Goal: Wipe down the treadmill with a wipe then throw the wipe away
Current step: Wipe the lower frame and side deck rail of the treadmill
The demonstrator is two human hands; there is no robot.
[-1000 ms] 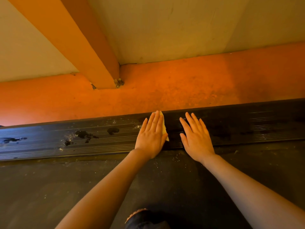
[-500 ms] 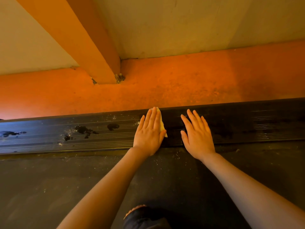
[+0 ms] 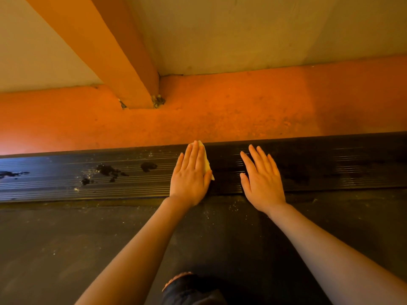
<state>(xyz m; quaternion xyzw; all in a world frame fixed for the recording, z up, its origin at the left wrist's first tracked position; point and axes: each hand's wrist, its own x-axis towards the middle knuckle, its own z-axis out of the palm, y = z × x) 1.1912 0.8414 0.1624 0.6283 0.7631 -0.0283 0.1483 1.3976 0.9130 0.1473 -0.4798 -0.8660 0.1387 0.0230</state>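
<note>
The treadmill's black ribbed side rail (image 3: 330,164) runs across the view, with the dark belt (image 3: 66,249) below it. My left hand (image 3: 190,175) lies flat on the rail with straight fingers, pressing a pale yellow wipe (image 3: 206,162) that shows only along the hand's right edge. My right hand (image 3: 261,179) lies flat on the rail just to the right, fingers spread, holding nothing. Dark smudges (image 3: 110,170) and pale crumbs mark the rail left of my left hand.
Beyond the rail is an orange floor strip (image 3: 220,115) and a pale wall. An orange post (image 3: 123,62) meets the floor at upper left. My knee (image 3: 189,289) shows at the bottom. Specks lie on the belt near my wrists.
Both hands and the wipe stay at nearly the same spot on the rail; the left hand slid slightly toward the rail's far edge. The view shifted a little.
</note>
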